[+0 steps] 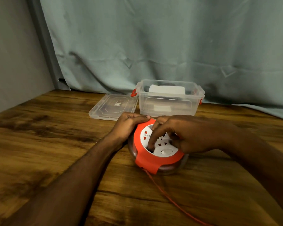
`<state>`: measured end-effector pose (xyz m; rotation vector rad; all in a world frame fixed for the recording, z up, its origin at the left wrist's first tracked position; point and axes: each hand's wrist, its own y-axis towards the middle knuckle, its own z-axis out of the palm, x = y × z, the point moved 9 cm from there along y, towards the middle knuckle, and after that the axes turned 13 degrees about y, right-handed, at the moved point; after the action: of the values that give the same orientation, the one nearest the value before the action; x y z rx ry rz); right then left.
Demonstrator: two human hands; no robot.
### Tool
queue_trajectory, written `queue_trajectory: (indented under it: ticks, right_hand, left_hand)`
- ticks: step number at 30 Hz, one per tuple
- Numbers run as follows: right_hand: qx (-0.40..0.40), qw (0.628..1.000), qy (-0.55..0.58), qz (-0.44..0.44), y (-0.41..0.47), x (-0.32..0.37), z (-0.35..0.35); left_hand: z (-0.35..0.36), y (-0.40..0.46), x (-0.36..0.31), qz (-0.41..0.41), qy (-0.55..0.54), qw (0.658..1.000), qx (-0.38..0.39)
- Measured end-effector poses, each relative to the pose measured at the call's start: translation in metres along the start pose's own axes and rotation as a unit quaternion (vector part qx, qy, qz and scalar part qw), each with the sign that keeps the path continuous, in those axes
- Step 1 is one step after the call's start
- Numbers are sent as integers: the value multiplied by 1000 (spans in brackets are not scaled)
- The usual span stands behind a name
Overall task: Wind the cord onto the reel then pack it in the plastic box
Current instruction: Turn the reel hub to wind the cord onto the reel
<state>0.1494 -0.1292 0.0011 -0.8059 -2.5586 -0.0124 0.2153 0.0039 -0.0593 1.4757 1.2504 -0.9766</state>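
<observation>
One round red-and-white plastic cord reel (pixel 158 149) on wood-grain bench (pixel 47 144): left hand (pixel 129 123) grips its rim, right hand (pixel 183 136) fingers curled into white face. One thin red cord (pixel 173 201) trails. One clear plastic box (pixel 168 98), lid (pixel 113 106) beside.

Home-like room: wooden table (pixel 55 144), grey-green curtain (pixel 170 38), plain wall (pixel 10 54).

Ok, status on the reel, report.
Left hand steadies reel. Right hand fingers on its white face. Cord trails loose. Box open, unobstructed.
</observation>
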Motion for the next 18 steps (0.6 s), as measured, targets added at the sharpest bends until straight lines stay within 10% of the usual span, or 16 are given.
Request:
queue_trajectory:
  ticks: [18]
  right_hand:
    - [-113,984,-124,58,-3,-1,-21]
  left_hand:
    - [4,2,2,-2,-26,1000,9]
